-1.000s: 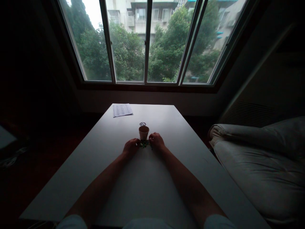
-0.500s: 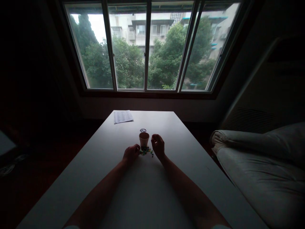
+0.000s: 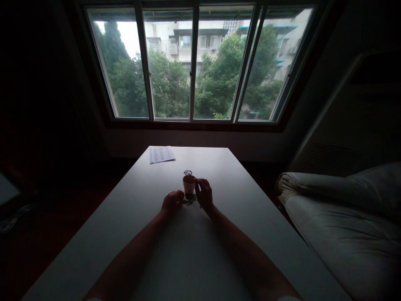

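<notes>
A paper cup [image 3: 189, 187] stands upright on the white table, its brown inside visible from above. Just in front of it lies a small heap of little beads or pieces [image 3: 189, 200] in green, yellow and dark colours. My left hand [image 3: 172, 201] rests on the table at the heap's left side, fingers curled in near the pieces. At the cup's right rim is my right hand [image 3: 204, 193], thumb and fingers pinched together; whether they touch the rim I cannot tell. Anything between the fingertips of either hand is too small and dark to make out.
Behind the cup lies a small round dark-rimmed item [image 3: 188, 172]. Printed sheets [image 3: 162, 154] lie at the far left corner of the white table [image 3: 194, 259]. A light padded sofa or mattress [image 3: 341, 217] is on the right; a window [image 3: 191, 75] fills the wall ahead.
My right hand has moved left, from beside the cup to its rim. My left hand stays by the heap, and the cup has not moved.
</notes>
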Tool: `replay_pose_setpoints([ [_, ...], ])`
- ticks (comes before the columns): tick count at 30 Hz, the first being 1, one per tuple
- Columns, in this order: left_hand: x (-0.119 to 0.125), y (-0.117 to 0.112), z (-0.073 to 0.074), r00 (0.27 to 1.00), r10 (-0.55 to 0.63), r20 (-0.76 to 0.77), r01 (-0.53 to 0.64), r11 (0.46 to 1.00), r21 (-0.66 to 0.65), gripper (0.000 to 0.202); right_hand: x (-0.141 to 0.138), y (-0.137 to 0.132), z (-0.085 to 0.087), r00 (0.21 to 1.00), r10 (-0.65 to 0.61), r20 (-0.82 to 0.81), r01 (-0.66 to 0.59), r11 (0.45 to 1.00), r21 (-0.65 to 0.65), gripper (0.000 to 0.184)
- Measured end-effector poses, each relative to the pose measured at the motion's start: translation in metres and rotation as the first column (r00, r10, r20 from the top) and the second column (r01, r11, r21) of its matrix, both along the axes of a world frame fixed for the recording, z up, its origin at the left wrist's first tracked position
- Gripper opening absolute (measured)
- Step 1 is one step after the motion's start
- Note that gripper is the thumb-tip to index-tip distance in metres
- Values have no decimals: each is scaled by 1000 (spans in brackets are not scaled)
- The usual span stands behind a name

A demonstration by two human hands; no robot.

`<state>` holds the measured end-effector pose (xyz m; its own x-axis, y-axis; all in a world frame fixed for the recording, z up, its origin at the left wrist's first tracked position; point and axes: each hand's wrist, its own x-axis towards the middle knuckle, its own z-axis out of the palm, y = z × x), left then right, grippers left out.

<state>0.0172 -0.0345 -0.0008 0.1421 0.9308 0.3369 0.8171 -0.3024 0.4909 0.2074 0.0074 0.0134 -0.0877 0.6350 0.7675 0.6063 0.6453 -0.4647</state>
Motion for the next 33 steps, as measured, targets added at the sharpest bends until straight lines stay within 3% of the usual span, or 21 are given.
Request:
replay_pose_setpoints([
  [5,-3,4,-6,999,-45,-6,46,997,57,16,0,-2,0,996,-2,93,1,1000,8,31],
  [11,-4,3,-6,999,-52,-2,52,998,35,18,0,-5,1,984,-64,166,63,998,8,25],
  [17,-11,8,-6,989,139,42,-141,989,38,16,-2,-8,-5,923,109,370,-86,993,-78,16],
  [23,-25,18,-11,947,298,118,-294,955,-50,20,-8,-4,-20,822,165,545,40,938,-344,17],
  [28,-24,19,-13,956,271,108,-269,963,-37,20,-9,-4,-23,806,143,574,90,929,-358,23],
  [33,-19,17,-12,985,165,54,-163,986,-41,17,-10,-7,-18,827,159,540,78,918,-390,19],
])
